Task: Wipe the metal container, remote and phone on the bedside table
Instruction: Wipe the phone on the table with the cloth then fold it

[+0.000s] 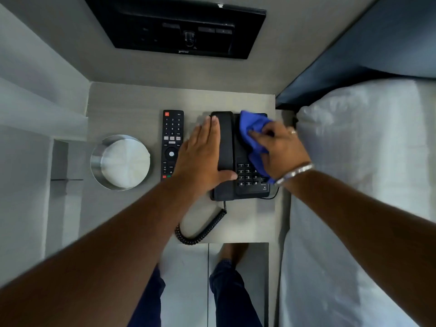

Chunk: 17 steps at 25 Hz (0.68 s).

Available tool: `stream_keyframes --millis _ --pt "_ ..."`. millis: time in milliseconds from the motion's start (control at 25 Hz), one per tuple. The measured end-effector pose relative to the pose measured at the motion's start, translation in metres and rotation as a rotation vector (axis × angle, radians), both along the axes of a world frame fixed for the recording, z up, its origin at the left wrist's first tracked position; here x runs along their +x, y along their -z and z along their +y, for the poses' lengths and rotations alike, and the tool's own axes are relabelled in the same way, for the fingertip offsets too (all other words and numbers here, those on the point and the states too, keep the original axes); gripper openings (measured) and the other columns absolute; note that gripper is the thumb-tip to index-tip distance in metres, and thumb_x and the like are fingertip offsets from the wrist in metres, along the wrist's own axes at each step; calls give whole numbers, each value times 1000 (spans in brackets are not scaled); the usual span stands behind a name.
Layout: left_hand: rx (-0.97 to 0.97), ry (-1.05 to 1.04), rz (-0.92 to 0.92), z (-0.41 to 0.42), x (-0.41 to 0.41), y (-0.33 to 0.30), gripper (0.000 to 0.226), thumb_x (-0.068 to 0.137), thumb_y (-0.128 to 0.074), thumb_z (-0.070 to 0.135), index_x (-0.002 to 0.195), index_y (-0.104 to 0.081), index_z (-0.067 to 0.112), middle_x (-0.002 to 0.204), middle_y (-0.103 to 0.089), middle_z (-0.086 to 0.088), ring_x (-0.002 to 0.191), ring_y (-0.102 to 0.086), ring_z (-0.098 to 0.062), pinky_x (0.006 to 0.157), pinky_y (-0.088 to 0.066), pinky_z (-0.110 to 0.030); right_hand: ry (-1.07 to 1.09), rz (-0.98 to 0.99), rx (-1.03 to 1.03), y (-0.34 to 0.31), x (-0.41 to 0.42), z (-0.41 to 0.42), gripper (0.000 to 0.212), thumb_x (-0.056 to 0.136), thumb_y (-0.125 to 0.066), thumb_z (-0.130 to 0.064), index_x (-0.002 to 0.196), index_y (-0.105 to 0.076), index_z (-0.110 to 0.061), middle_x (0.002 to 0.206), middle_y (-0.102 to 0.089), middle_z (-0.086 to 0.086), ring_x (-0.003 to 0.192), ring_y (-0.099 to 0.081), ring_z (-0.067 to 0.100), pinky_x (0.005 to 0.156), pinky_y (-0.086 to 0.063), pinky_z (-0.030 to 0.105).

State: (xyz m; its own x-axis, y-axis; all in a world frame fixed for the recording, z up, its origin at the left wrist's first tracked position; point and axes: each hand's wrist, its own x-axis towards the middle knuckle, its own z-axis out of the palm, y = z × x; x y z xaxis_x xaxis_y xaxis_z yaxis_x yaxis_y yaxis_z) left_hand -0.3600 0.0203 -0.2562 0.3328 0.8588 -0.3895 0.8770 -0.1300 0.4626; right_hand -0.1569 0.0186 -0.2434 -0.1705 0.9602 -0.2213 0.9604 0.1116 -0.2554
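The right hand (282, 149) grips a blue cloth (256, 140) against the phone (238, 156); the left hand (203, 154) lies flat, fingers spread little, beside its handset. Leftward sit the remote (171, 145) and metal container (120, 161) (all on the bedside table (132, 100)).

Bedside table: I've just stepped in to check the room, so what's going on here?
A person is cleaning the black corded desk phone. The left hand lies flat against the handset to steady it, while the right hand presses a bunched blue cloth onto the phone's face above the keypad. The black TV remote and the round metal container sit untouched to the left on the grey bedside table.
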Motion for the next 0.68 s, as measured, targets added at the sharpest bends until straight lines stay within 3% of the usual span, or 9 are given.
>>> stream_keyframes --millis 120,240,360,440,520,560,600,680 --pt "-96 22 45 4 -1 1 136 69 -75 64 153 20 14 165 15 -9 152 4 -30 120 -16 -54 -217 35 -69 1 -7 -69 41 75 -72 -11 115 -67 -15 114 -59 18 99 -57 45 84 -54 48" --pt "-33 22 114 -5 3 -9 129 73 -74 60 153 16 16 165 10 -14 151 0 -35 120 -17 -54 -270 22 -364 -5 -5 -99 37 89 -56 -21 125 -59 -26 127 -52 6 116 -49 31 98 -44 38" --pt "16 242 34 -9 4 -32 119 73 -81 44 156 3 26 165 8 -6 151 3 -27 121 -10 -48 48 320 -412 -38 3 -103 28 82 -64 -14 108 -64 -24 106 -64 -1 96 -60 17 84 -45 25" --pt "-249 360 -176 -8 5 -61 98 71 -85 33 151 -29 33 164 -15 4 149 -10 -13 120 -12 -41 340 618 -460 -71 9 -100 26 75 -75 -10 91 -60 -24 87 -66 -6 77 -64 12 71 -52 26" --pt "-611 285 -451 -2 5 -97 51 74 -84 20 120 -64 26 132 -60 4 123 -53 -6 111 -41 -39 527 1020 -558 -105 19 -97 23 74 -78 -6 89 -61 -10 82 -68 1 73 -65 13 66 -56 26" --pt "-714 200 -576 4 4 -117 28 77 -81 18 103 -70 22 107 -71 4 100 -65 -7 94 -53 -36 635 1209 -591 -122 24 -95 24 76 -76 -7 94 -62 -1 86 -69 9 78 -66 18 69 -57 29" --pt "-757 119 -668 12 5 -139 12 80 -76 20 91 -71 18 88 -72 6 82 -66 -6 77 -56 -28 743 1370 -648 -139 29 -92 32 78 -73 -11 104 -61 4 95 -69 17 86 -66 25 75 -58 34" --pt "-735 -12 -744 24 10 -187 13 83 -68 23 82 -70 10 69 -68 7 63 -63 -1 56 -50 -15 867 1537 -781 -175 33 -88 44 81 -69 -23 119 -60 -1 116 -64 23 103 -63 35 91 -53 43"
